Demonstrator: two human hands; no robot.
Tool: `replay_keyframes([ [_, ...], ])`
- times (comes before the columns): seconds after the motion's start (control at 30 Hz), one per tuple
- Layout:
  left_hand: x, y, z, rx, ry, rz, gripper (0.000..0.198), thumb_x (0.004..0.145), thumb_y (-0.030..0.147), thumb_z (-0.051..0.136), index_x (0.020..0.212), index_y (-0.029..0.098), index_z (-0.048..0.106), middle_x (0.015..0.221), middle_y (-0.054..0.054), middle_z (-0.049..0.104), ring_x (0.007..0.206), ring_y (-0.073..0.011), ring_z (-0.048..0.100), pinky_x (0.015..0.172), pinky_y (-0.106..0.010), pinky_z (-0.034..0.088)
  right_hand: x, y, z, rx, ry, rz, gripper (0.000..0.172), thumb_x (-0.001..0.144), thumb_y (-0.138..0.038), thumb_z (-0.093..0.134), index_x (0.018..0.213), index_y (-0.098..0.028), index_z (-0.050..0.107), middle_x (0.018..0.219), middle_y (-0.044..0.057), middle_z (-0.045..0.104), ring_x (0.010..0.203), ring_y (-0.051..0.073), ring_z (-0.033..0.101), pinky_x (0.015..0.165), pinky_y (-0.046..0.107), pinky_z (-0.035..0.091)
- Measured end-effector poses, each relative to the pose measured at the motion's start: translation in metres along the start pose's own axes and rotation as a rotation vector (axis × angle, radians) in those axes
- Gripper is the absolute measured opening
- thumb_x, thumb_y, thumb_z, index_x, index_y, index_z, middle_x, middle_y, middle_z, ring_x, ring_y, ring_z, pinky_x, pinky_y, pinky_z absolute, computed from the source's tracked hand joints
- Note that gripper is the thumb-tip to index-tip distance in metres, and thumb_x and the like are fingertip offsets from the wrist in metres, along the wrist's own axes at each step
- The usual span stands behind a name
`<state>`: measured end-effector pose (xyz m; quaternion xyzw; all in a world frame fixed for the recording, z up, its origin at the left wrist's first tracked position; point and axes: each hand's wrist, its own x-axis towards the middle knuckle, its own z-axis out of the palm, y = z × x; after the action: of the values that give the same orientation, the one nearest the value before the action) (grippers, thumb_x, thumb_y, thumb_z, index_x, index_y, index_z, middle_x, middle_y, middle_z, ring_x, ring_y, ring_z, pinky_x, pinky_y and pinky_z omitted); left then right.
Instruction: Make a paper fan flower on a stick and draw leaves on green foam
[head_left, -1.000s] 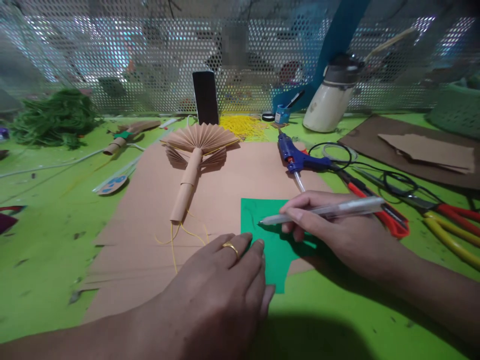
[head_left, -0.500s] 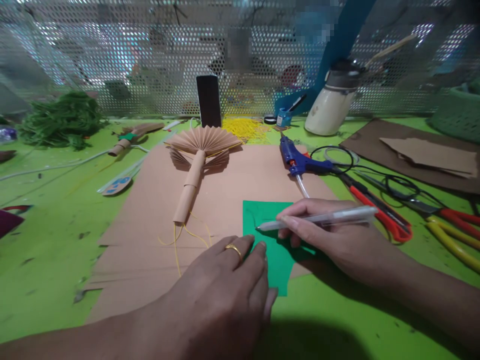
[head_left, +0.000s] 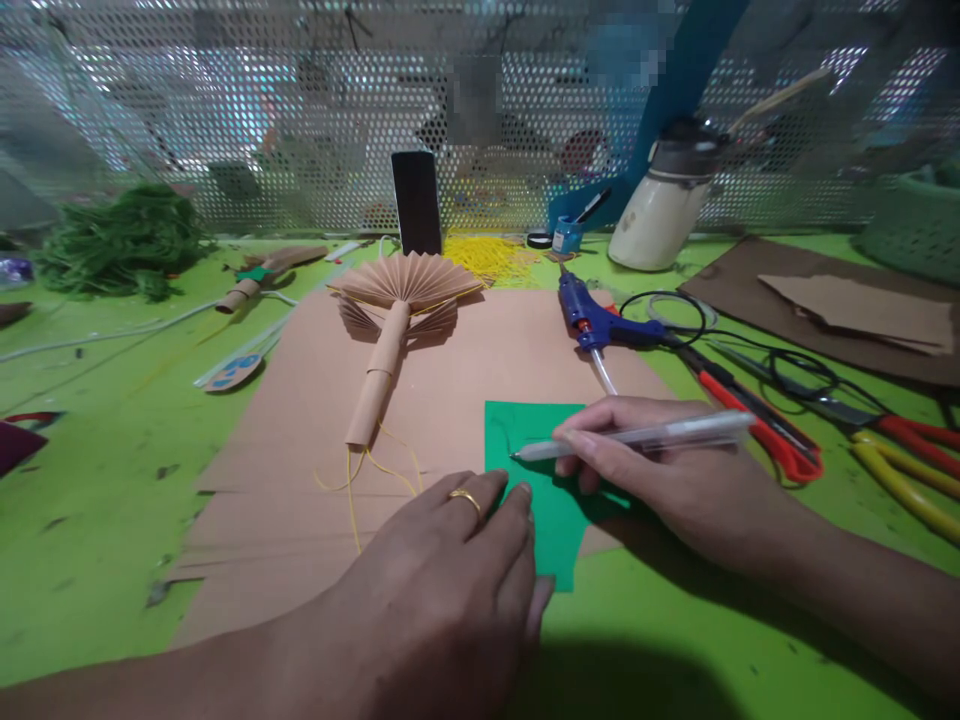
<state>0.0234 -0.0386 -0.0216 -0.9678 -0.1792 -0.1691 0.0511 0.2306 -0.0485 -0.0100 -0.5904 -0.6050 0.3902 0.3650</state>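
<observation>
A sheet of green paper (head_left: 559,530) lies over brown paper in front of me, with a thin curved dark line near its upper left. My right hand (head_left: 645,455) pinches a clear-barrelled pen (head_left: 675,432), its tip on the green paper beside that line. With bent fingers on the paper's left side and the thumb by its lower edge, my left hand (head_left: 457,560) holds the sheet down; a gold ring is on one finger. Just beyond lies a pleated brown paper fan shape (head_left: 409,280) on a rolled paper stem (head_left: 380,375), yellow strings trailing from the stem's end.
A blue glue gun (head_left: 592,315) sits beyond my right hand. To the right are a red cutter knife (head_left: 772,430), scissors (head_left: 900,450) and cables. At the back stand a phone (head_left: 417,203), a blue jar (head_left: 568,236) and a pale flask (head_left: 660,215). Green shredded strands (head_left: 124,240) are heaped left.
</observation>
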Motion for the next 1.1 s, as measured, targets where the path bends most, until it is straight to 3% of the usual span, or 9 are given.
replay_keyframes([
  [0.23,-0.0013,0.0012,-0.0012,-0.020,-0.014,-0.009,0.033,0.097,0.020,0.041,0.095,0.010,0.072,0.099,-0.015,0.071,0.097,-0.0286,0.066,0.087,-0.048,0.057,0.0009,-0.0019,0.0004,0.005,0.028,0.009,0.020,0.087,-0.037,0.061,0.079,-0.022,0.071,0.075,0.003,0.073,0.066,0.017,0.064,0.061,0.029,0.050],
  [0.4,-0.0024,0.0001,-0.0018,-0.016,-0.008,0.020,0.032,0.097,0.020,0.043,0.095,0.010,0.073,0.100,-0.015,0.072,0.097,-0.0291,0.067,0.088,-0.048,0.056,0.0001,-0.0021,0.0006,0.005,0.009,0.005,0.022,0.087,-0.034,0.059,0.072,-0.022,0.069,0.073,0.003,0.071,0.065,0.016,0.063,0.061,0.028,0.050],
  [0.57,-0.0014,0.0019,-0.0029,0.000,0.010,0.011,0.032,0.097,0.020,0.044,0.095,0.010,0.073,0.099,-0.014,0.072,0.096,-0.0284,0.067,0.086,-0.046,0.057,-0.0004,-0.0004,-0.0001,0.010,0.025,-0.003,0.019,0.087,-0.037,0.061,0.081,-0.023,0.071,0.077,0.004,0.073,0.068,0.018,0.064,0.062,0.030,0.050],
  [0.73,0.0003,-0.0002,0.0032,0.032,0.012,-0.002,0.028,0.096,0.021,0.048,0.094,0.010,0.074,0.100,-0.012,0.073,0.095,-0.0286,0.067,0.087,-0.046,0.056,-0.0003,-0.0018,-0.0007,0.010,0.013,0.005,0.022,0.086,-0.034,0.059,0.070,-0.022,0.068,0.069,0.003,0.071,0.063,0.016,0.062,0.058,0.029,0.049],
  [0.93,-0.0003,0.0003,-0.0012,0.015,0.010,0.008,0.031,0.097,0.022,0.046,0.093,0.010,0.074,0.100,-0.013,0.073,0.095,-0.0285,0.067,0.088,-0.045,0.056,-0.0002,-0.0008,-0.0004,0.041,0.032,0.027,0.020,0.088,-0.038,0.060,0.080,-0.021,0.070,0.076,0.004,0.072,0.068,0.017,0.064,0.063,0.028,0.050],
  [1.1,-0.0014,0.0017,-0.0039,0.011,-0.013,0.011,0.030,0.097,0.021,0.045,0.096,0.010,0.073,0.101,-0.014,0.072,0.098,-0.0282,0.067,0.089,-0.046,0.057,-0.0002,0.0012,-0.0031,0.017,-0.011,0.016,0.020,0.088,-0.033,0.059,0.073,-0.022,0.068,0.072,0.003,0.071,0.065,0.017,0.063,0.061,0.028,0.049],
])
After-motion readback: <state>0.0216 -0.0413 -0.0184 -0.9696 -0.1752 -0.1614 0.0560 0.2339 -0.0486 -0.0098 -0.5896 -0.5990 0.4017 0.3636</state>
